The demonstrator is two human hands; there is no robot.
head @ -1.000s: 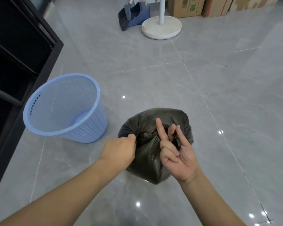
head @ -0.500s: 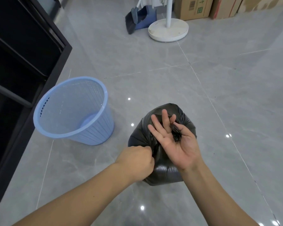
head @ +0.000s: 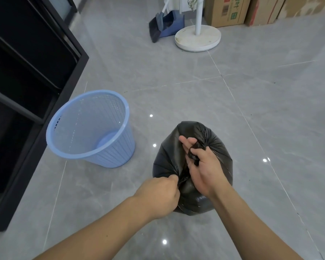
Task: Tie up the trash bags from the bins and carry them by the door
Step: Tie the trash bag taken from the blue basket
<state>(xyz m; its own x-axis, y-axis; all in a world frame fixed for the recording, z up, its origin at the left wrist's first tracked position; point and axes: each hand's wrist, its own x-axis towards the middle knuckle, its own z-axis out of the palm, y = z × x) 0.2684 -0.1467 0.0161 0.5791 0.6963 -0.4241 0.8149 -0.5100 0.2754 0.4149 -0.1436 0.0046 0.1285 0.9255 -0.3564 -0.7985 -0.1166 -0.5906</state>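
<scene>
A full black trash bag (head: 217, 145) sits on the grey tile floor in front of me. My left hand (head: 160, 194) is a fist gripping a gathered corner of the bag's mouth at its near left side. My right hand (head: 203, 166) lies over the top of the bag, fingers curled around a twisted strip of black plastic. A light blue mesh bin (head: 69, 139) stands to the left of the bag with no liner inside it.
A black shelf unit (head: 26, 81) runs along the left. At the back stand a white pole on a round base (head: 197, 39), a broom with a blue dustpan (head: 163, 27), and cardboard boxes (head: 227, 12).
My right hand has turned from palm-up with spread fingers to closing over the twisted strip of bag. The left fist keeps its grip. The view has tilted up and shifted.
</scene>
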